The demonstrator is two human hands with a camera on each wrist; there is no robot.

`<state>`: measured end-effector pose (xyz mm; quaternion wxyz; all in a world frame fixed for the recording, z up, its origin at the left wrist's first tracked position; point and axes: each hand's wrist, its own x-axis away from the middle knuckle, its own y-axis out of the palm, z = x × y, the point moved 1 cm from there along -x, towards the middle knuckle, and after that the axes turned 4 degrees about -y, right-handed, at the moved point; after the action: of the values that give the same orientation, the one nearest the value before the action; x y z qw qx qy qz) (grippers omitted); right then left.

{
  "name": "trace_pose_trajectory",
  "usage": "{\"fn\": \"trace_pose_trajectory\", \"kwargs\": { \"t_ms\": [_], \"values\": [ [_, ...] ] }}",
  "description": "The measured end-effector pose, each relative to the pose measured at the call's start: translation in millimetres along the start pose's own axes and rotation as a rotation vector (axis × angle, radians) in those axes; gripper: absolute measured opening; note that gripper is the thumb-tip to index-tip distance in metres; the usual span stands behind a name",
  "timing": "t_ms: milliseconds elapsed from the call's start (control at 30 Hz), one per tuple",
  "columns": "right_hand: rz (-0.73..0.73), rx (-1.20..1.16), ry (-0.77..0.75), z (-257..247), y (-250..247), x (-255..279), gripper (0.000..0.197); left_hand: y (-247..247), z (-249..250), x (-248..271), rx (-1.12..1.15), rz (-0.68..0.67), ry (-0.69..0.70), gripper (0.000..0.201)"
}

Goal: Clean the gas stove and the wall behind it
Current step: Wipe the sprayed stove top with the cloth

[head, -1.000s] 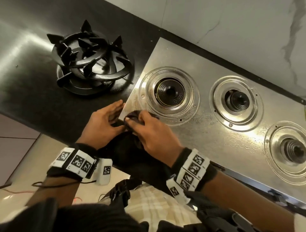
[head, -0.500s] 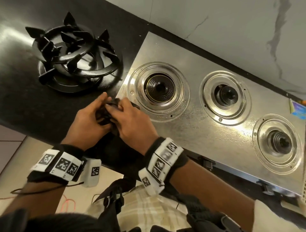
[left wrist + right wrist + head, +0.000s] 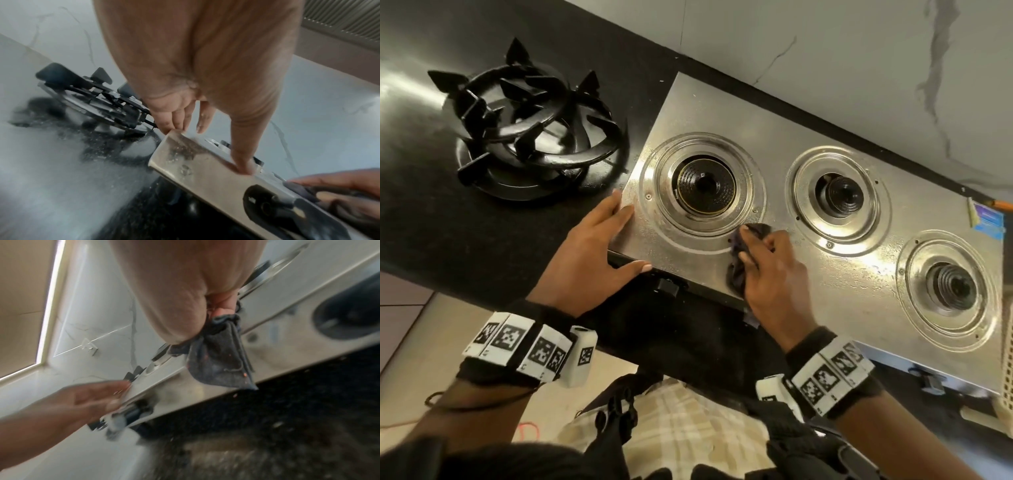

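The steel gas stove (image 3: 835, 270) lies on a black counter with three bare burners; the left burner (image 3: 703, 186) is nearest my hands. My right hand (image 3: 763, 263) grips a dark grey cloth (image 3: 738, 270) (image 3: 220, 360) bunched under its fingers and presses it on the stove top just below and right of the left burner. My left hand (image 3: 602, 250) (image 3: 205, 113) rests on the stove's front left corner, fingers straight along the left edge, thumb on the front edge. The pale marble wall (image 3: 842, 61) runs behind the stove.
A stack of black pan supports (image 3: 530, 126) sits on the black counter (image 3: 448, 233) left of the stove. A black control knob (image 3: 667, 286) sticks out below the stove's front edge. A blue sticker (image 3: 988, 219) marks the stove's far right corner.
Both hands were together bunching the cloth at the stove's left corner. Now the right hand has carried it rightward onto the stove top, and the left hand has let go and rests on the corner.
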<state>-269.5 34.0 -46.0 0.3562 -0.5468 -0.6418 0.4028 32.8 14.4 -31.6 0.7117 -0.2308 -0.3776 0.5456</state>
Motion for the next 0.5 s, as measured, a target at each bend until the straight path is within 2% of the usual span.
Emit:
{"fn": "trace_pose_trajectory", "kwargs": {
  "t_ms": [133,233,333,433,500],
  "values": [
    [-0.086,-0.059,-0.122,-50,22,-5,0.045,1,23,-16,0.005,0.011,0.126,0.088],
    [-0.097,-0.076,-0.178,-64,24,-9,0.040,-1,42,-35,-0.054,-0.026,0.195,0.086],
    [-0.102,-0.105,-0.164,-42,12,-11,0.037,-3,47,-54,-0.145,-0.063,0.216,0.084],
    [-0.017,-0.079,-0.038,-2,-9,-21,0.035,-5,46,-65,-0.199,-0.053,0.216,0.084],
    [0.030,-0.049,-0.019,15,-19,-37,0.033,-4,45,-69,-0.217,-0.034,0.201,0.084]
  ]
}}
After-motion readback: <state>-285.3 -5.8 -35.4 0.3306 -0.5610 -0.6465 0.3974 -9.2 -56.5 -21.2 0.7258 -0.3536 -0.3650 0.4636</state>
